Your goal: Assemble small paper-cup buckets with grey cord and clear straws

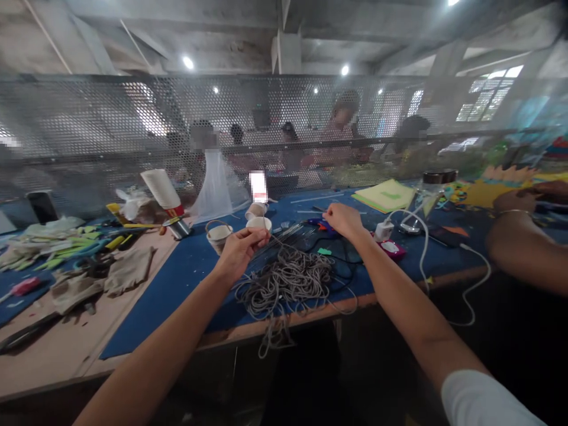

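Note:
My left hand [239, 251] is raised over the blue mat [177, 278], fingers pinched round a small white paper cup [259, 224]. A thin wire or cord runs from the cup toward the tangle of grey cord [288, 281] heaped on the mat below. My right hand [342, 220] is closed, knuckles up, resting on the mat near a blue-handled tool [317, 223]; what it holds is hidden. Two more small cups [219, 235] with cord handles stand just behind my left hand.
A stack of paper cups [162, 192] and gloves [66, 236] lie at the left. A white charger and cable [402, 228], yellow-green sheets [385, 195] and a jar [435, 183] sit to the right. A co-worker's arm [523, 236] rests at right. A perforated metal screen [284, 130] backs the bench.

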A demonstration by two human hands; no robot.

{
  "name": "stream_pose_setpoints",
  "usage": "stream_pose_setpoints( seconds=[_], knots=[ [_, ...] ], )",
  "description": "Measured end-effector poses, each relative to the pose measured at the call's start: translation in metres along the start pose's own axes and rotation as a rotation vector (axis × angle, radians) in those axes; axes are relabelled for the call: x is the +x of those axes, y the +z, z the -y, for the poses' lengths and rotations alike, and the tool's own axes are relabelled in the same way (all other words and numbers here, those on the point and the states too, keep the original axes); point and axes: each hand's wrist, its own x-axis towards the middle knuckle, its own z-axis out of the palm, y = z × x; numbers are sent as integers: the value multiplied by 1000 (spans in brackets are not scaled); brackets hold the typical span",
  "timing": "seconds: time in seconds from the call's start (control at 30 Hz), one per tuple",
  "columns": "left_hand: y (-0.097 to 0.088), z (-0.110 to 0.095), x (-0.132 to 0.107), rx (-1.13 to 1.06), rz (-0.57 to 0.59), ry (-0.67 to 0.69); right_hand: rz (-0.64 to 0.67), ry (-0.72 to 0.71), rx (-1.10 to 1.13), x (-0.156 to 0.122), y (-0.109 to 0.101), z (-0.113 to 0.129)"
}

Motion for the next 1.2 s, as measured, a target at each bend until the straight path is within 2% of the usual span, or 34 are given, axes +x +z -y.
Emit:
stream_pose_setpoints(
  seconds=[0.3,0.57,0.73,0.9,0.93,1.0,1.07,1.2],
  knots=[
    [-3,6,2,-1,-9,-11,189,66,-54,9,25,-17],
    [-3,3,1,-37,-9,-35,172,132,120,16,27,-25],
    [-4,3,3,-45,-6,-39,204,95,472,17,20,-25],
    [-5,3,1,-71,3,-45,167,39,876,6,8,-12],
    [-4,2,1,-76,3,-53,163,23,986,3,4,-8],
    [-3,0,-1,-82,-7,-69,174,-16,1344,-5,-1,0],
    [-1,-1,-2,-93,-13,-77,213,-62,1556,-13,-5,8],
    [0,-3,-2,-107,5,-78,264,-142,1657,-26,-7,24]
  ],
)
